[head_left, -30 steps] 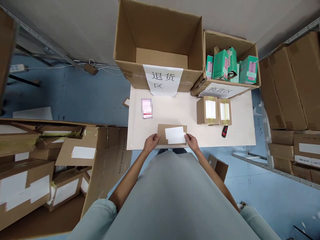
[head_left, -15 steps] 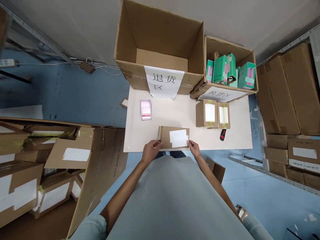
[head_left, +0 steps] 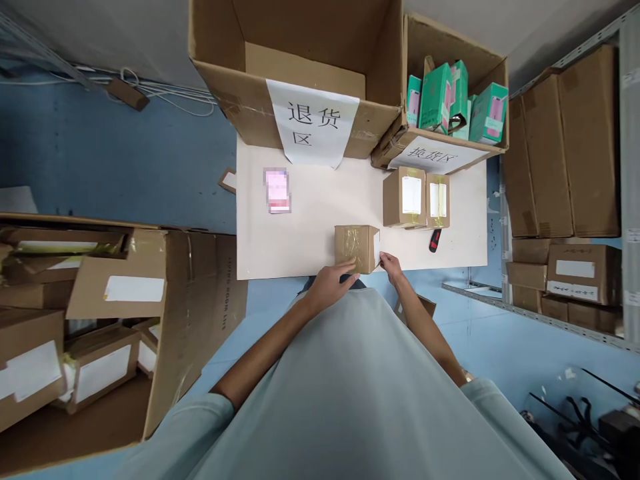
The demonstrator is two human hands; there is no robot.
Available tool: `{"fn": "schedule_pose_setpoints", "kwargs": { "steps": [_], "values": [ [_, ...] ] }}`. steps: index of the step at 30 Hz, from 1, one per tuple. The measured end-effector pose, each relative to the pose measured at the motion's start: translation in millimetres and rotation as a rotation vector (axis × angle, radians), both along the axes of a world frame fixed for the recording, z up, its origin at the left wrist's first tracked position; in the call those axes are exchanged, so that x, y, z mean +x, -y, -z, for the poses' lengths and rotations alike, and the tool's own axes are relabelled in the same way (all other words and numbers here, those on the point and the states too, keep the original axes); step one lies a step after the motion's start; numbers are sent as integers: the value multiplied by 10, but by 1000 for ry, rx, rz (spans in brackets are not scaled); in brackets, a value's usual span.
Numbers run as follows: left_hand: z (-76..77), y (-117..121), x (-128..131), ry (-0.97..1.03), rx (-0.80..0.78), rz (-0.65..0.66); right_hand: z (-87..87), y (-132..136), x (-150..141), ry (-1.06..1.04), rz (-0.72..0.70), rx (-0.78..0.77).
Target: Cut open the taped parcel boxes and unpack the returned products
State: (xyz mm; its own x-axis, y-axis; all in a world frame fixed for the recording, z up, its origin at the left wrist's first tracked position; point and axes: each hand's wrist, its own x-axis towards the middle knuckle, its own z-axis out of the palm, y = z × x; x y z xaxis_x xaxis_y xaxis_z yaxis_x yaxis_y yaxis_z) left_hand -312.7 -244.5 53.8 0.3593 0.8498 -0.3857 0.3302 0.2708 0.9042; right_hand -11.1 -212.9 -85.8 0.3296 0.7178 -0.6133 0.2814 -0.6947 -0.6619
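Evidently, a small cardboard box (head_left: 347, 252) is kept between both hands at the near edge of the counter (head_left: 315, 247); whether it is fully supported there cannot be told. The fingers of the left hand (head_left: 334, 285) are laid over the taped face, with the thumb held a little apart. The right hand (head_left: 391, 265) is curled narrow at the side where a white label (head_left: 377, 244) is stuck; whether anything is pinched there is not shown.

Judging by its size, the box can probably be managed lightly, though its contents are hidden. Its walls look stiff, but the middles could be dented if squeezed hard. Clear tape (head_left: 351, 237) may feel slippery, so bare cardboard near the corners is best gripped, from opposite sides.
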Motion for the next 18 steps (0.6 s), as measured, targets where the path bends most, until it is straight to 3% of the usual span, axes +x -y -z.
{"fn": "schedule_pose_setpoints", "kwargs": {
  "steps": [5, 9, 14, 18],
  "values": [
    [57, 21, -96, -23, 50, -39, -67, 7, -43, 12, -13, 16],
    [209, 61, -331, -115, 24, -148, -185, 3, -112, 30, -76, 26],
    [641, 15, -655, -340, -116, -358, -250, -69, -429, 90, -207, 1],
    [1031, -19, -783, -246, -233, -562, -333, -112, -700, 210, -287, -19]
  ]
}}
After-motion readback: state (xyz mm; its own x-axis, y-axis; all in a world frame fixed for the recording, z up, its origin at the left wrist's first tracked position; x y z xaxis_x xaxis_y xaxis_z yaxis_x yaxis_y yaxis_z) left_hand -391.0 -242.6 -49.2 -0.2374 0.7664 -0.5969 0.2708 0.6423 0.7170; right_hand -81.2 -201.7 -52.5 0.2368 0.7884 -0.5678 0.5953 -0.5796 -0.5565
